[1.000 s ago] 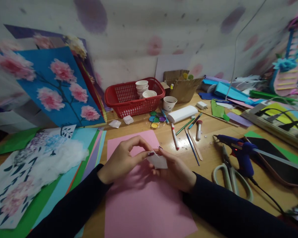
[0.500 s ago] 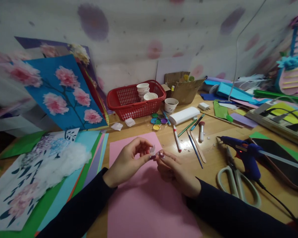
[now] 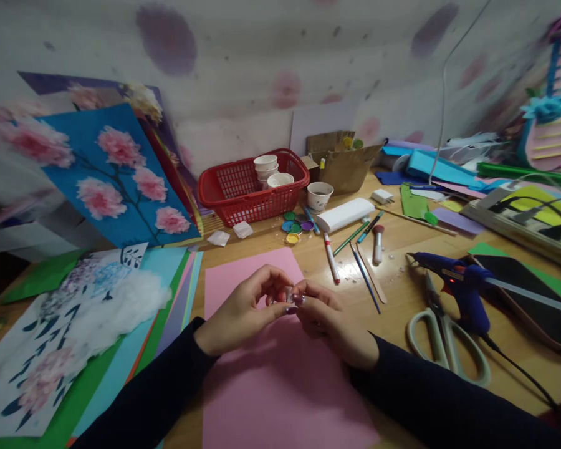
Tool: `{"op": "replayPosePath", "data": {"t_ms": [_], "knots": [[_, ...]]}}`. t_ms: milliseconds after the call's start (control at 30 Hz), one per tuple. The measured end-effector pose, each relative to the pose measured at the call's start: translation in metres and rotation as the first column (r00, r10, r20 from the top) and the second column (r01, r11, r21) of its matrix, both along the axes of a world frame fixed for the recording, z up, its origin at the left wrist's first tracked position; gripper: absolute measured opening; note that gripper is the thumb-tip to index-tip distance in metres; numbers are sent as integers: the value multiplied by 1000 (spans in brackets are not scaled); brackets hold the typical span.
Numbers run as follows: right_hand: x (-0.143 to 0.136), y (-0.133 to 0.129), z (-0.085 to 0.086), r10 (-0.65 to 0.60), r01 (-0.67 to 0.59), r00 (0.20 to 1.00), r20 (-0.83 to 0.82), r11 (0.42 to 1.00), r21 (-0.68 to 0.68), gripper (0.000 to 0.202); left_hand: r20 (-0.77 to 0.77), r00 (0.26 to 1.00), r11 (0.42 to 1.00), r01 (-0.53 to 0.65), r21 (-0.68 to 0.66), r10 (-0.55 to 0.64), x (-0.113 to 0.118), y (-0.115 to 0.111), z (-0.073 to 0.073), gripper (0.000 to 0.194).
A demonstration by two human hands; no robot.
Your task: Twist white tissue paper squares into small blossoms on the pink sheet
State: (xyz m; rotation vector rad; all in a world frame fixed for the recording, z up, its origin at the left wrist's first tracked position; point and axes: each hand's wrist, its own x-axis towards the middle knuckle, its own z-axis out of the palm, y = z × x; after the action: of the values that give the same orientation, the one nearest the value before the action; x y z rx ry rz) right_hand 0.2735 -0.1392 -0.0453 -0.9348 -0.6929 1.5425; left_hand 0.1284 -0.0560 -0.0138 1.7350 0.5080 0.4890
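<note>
Paintings of pink blossoms on a blue board (image 3: 121, 181) lean against the wall at the far left, and below them a white sheet printed with dark leaves (image 3: 42, 355) lies on a fan of coloured card, a tuft of white cotton wool (image 3: 116, 305) resting on it. Right of that fan a large pink sheet of paper (image 3: 280, 386) lies flat on the wooden table (image 3: 397, 293), and both hands meet just above its upper half.

The left hand (image 3: 238, 312), in a dark sleeve, curls inward with thumb and forefinger pinched on a small pale scrap (image 3: 290, 293). The right hand (image 3: 331, 321) closes on the same scrap from the other side, fingertips touching those of the left hand. The scrap is mostly hidden between the fingers, so its shape is hard to tell.

Beyond the pink sheet, toward the wall, a red plastic basket (image 3: 243, 193) holds stacked white paper cups (image 3: 266, 168). Right of the basket stand another paper cup (image 3: 319, 194) and a torn cardboard box (image 3: 346, 162). Small round paint pots (image 3: 295, 222) sit in front of the cup, with a white oblong case (image 3: 346, 214) beside them. Markers and brushes (image 3: 355, 249) lie scattered right of the pink sheet. Further right a blue hot glue gun (image 3: 458, 287) rests on the table, with pale-handled scissors (image 3: 444, 349) just beside it.
</note>
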Motion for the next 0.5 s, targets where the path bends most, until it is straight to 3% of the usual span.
{"op": "replayPosePath", "data": {"t_ms": [333, 500], "knots": [[1, 1, -1, -27, 26, 999, 42, 999, 34, 19, 31, 997, 997, -77, 3, 77, -2, -2, 5, 23], [0, 0, 0, -41, 37, 997, 70, 998, 55, 21, 9, 987, 985, -163, 59, 163, -8, -7, 7, 10]]}}
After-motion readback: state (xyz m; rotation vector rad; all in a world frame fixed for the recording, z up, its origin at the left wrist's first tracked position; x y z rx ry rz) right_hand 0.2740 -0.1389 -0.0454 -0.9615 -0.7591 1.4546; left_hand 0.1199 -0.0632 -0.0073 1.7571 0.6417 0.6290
